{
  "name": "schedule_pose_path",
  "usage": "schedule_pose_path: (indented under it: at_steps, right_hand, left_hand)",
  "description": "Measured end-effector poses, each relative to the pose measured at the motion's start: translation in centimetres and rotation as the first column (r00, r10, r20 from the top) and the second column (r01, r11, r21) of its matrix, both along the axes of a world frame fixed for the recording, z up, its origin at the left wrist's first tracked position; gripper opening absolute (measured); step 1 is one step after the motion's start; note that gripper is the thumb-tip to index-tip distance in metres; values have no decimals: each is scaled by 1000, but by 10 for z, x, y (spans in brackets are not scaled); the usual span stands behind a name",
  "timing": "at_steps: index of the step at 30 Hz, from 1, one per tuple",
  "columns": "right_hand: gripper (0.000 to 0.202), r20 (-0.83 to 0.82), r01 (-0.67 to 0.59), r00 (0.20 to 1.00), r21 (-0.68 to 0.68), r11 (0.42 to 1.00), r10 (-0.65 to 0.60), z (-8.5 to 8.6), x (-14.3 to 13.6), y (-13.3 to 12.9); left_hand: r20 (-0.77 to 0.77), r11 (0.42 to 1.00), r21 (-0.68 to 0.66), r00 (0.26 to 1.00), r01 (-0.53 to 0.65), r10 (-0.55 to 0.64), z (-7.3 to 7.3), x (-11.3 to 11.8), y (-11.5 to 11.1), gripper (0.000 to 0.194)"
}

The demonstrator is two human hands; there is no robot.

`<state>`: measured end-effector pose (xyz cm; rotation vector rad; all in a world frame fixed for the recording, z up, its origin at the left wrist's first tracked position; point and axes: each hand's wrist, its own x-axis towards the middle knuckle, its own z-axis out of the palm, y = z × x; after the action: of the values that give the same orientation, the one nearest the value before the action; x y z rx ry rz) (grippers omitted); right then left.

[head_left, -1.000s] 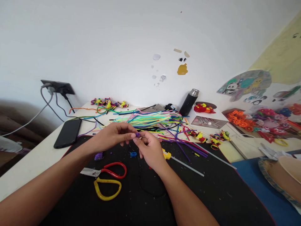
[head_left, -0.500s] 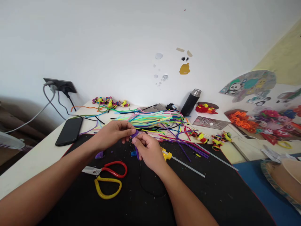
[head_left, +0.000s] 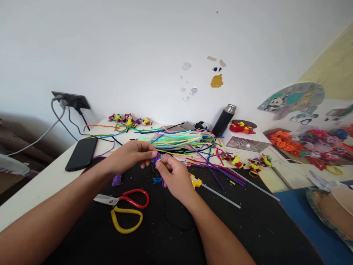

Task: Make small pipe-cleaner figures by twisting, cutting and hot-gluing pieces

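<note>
Between my two hands is a purple pipe cleaner (head_left: pixel 156 158), part of it wound into a small coil. My left hand (head_left: pixel 138 152) pinches the coiled part between thumb and fingers. My right hand (head_left: pixel 175 173) is closed on the same pipe cleaner just to the right, and a straight purple end hangs below its fingers. A second purple coil (head_left: pixel 117 180) lies on the black mat (head_left: pixel 171 243) under my left wrist. Beside my right hand rests a yellow glue gun (head_left: pixel 195 181), partly hidden, with a clear glue stick (head_left: pixel 220 195) sticking out.
Scissors (head_left: pixel 127 211) with red and yellow handles lie at the front left, near a black phone (head_left: pixel 81 154). Behind my hands is a pile of coloured pipe cleaners (head_left: pixel 176 139). A black flask (head_left: pixel 224 120), a box (head_left: pixel 245 141) and small figures (head_left: pixel 255 166) stand at the right.
My left hand has shifted very slightly, showing more of the purple coil at its fingertips. My right hand stays almost in place; the things on the mat lie as before.
</note>
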<state>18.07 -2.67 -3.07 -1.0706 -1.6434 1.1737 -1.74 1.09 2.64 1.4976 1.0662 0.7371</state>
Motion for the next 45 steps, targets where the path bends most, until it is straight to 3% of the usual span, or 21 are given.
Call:
schedule_pose_path:
  at_steps: [12, 20, 26, 34, 40, 45]
  right_hand:
    - [25, 105, 50, 992, 163, 985, -68, 8, 2, -5]
    - [29, 6, 51, 999, 101, 994, -52, 6, 2, -3]
    - [33, -51, 29, 998, 33, 999, -27, 1, 2, -1]
    - [31, -76, 67, 995, 4, 998, -67, 0, 2, 0]
    - [27, -177, 29, 983, -46, 998, -37, 4, 2, 1]
    - [30, -195, 46, 979, -62, 997, -58, 4, 4, 2]
  left_hand:
    - [303, 942, -321, 953, 95, 7, -10, 1, 0, 42]
    - [430, 897, -440, 884, 31, 181, -15, 17, -8, 41]
    - [402, 947, -318, 900, -36, 169, -13, 21, -14, 43]
    - [240, 989, -110, 963, -95, 120, -4, 23, -18, 45]
    - [170, 998, -37, 983, -56, 61, -6, 25, -20, 44]
    - [118, 999, -25, 992, 35, -32, 1, 20, -20, 42]
